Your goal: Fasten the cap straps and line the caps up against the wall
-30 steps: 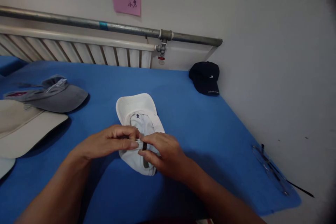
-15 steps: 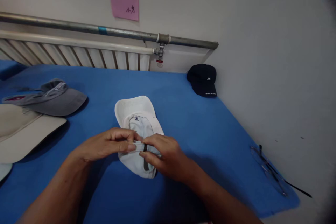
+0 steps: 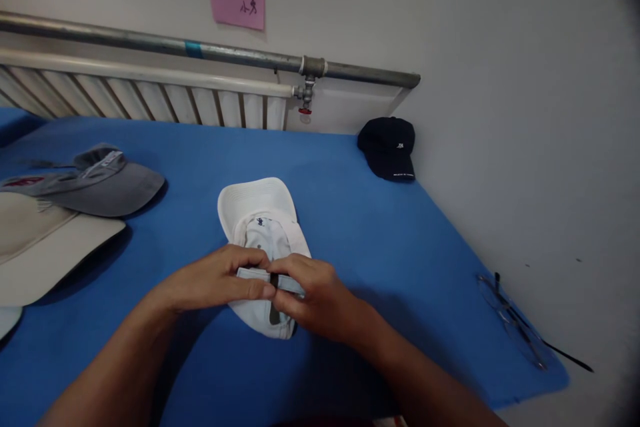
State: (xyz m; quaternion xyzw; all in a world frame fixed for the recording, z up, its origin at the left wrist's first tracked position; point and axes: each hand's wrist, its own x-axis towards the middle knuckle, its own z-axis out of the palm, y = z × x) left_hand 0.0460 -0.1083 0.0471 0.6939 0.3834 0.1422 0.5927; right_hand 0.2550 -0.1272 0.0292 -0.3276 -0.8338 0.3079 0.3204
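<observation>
A white baseball cap (image 3: pixel 260 200) lies on the blue table with its brim pointing away from me and its inside facing up. Across its back opening runs a pale adjustment strap (image 3: pixel 254 273) with a dark buckle or slider in the middle. My left hand (image 3: pixel 220 280) pinches the strap's left part between thumb and fingers. From the other side, my right hand (image 3: pixel 315 290) grips the strap's right part close to the dark piece. The fingertips of both hands nearly meet there and partly hide it.
At left lie a grey visor (image 3: pixel 110 183) and a beige cap (image 3: pixel 55 247), with a pale edge below. A black cap (image 3: pixel 387 147) sits at the back right corner against the wall. Eyeglasses (image 3: pixel 515 323) rest at the right edge. A radiator (image 3: pixel 190 103) and pipe (image 3: pixel 240 57) line the back.
My left thumb has slid right along the strap to the dark piece, and the left fingers have shifted with it. My right hand holds nearly the same place. The view has tilted slightly down.
</observation>
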